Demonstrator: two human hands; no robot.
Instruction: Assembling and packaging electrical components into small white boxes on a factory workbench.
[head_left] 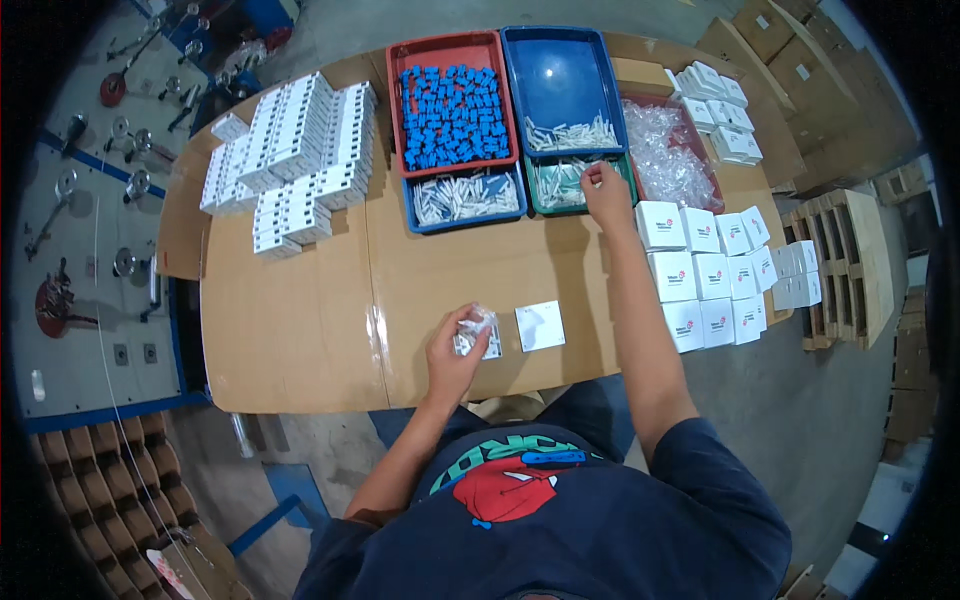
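Note:
My left hand (pixel 455 352) is closed around a crumpled clear plastic bag (pixel 482 317), low over a small white open box (pixel 492 349) near the table's front edge. The hand covers part of that box. Just right of it a flat white square piece (pixel 541 326) lies on the cardboard. Farther off, my right hand (pixel 606 194) reaches over the green tray (pixel 570 210), its fingertips drawn together. Small white sticks (pixel 560 182) lie in this tray. Whatever the right fingertips hold is too small to make out.
Behind stand a red tray (pixel 512 120) of blue plugs, a blue tray (pixel 560 75) and a smaller blue tray (pixel 425 228) with white sticks. A red bin (pixel 722 195) holds clear bags. White boxes (pixel 710 275) line the right; stacked white units (pixel 290 150) fill the back left.

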